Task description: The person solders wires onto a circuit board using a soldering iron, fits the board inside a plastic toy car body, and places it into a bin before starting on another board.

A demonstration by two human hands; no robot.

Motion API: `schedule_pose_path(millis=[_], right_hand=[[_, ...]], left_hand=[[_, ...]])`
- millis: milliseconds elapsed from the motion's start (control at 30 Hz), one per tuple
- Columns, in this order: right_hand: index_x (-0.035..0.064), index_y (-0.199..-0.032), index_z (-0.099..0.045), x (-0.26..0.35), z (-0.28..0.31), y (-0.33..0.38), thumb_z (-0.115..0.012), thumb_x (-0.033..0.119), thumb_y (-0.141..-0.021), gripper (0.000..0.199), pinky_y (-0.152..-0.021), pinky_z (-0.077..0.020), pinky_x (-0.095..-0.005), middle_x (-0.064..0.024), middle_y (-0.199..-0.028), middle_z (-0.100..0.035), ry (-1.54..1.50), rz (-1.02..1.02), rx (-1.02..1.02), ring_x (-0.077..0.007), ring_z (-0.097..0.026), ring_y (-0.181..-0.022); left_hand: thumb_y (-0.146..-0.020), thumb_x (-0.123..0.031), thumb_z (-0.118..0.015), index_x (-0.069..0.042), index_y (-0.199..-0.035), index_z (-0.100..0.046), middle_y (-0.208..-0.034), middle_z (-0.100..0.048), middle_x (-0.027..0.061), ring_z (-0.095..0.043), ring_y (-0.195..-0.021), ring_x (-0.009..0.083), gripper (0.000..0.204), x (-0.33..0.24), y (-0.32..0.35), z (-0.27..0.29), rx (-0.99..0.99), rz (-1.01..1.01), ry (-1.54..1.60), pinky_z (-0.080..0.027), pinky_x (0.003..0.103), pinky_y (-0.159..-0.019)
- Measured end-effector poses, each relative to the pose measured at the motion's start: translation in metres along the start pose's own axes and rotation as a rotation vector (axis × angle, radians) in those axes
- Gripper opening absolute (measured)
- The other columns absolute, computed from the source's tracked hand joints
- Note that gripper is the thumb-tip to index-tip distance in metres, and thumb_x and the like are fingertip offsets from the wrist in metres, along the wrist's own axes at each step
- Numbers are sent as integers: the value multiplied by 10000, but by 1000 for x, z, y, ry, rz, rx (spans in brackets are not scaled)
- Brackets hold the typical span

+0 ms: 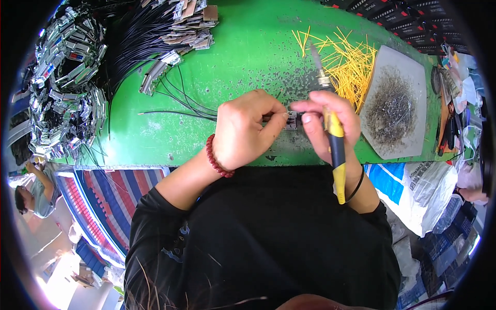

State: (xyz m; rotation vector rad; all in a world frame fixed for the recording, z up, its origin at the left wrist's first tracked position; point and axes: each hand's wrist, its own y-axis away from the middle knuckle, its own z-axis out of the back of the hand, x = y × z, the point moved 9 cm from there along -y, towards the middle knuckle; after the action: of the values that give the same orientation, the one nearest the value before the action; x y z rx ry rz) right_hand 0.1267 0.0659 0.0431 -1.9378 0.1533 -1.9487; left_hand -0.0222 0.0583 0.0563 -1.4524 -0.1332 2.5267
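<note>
My left hand (pixel 247 129), with a red bead bracelet at the wrist, pinches a small grey circuit part (pixel 292 120) and a thin wire over the green table (pixel 243 57). My right hand (pixel 330 124) touches the same part with its fingertips and holds a yellow and black soldering iron (pixel 335 139), whose metal tip (pixel 316 59) points away from me. Thin black wires (pixel 181 101) run from the left towards my left hand.
A pile of short yellow wire pieces (pixel 346 62) lies at the back right. A grey tile (pixel 395 103) covered with dark solder waste sits on the right. Bundles of black cables with small boards (pixel 170 26) and a heap of shiny metal parts (pixel 64 82) fill the left.
</note>
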Motion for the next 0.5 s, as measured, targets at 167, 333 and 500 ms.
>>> schedule_pose_path(millis=[167, 333, 500], right_hand=[[16, -1048, -626, 19, -5, -1, -681, -17, -758, 297, -573, -525, -248, -99, -817, -706, 210, 262, 84, -174, -693, -662], [59, -1011, -665, 29, 6, -3, -680, -2, -742, 276, -446, -387, -258, -47, -821, -712, 311, 356, 70, -130, -580, -508], [64, -1027, -637, 27, -6, -1, -683, -5, -757, 282, -449, -365, -257, -63, -904, -724, 334, 408, 168, -127, -599, -537]], left_hand=[[-779, -36, -706, -14, -766, -661, -696, -606, 72, -544, -528, 135, 52, 11, 3, 2, -23, 112, 161, -431, 260, -483], [-789, -42, -701, -4, -773, -659, -685, -605, 78, -555, -535, 139, 59, 11, 1, 3, -3, 132, 174, -444, 265, -495], [-792, -47, -699, -3, -776, -660, -683, -615, 85, -569, -548, 149, 61, 18, 4, 2, -25, 159, 189, -456, 270, -506]])
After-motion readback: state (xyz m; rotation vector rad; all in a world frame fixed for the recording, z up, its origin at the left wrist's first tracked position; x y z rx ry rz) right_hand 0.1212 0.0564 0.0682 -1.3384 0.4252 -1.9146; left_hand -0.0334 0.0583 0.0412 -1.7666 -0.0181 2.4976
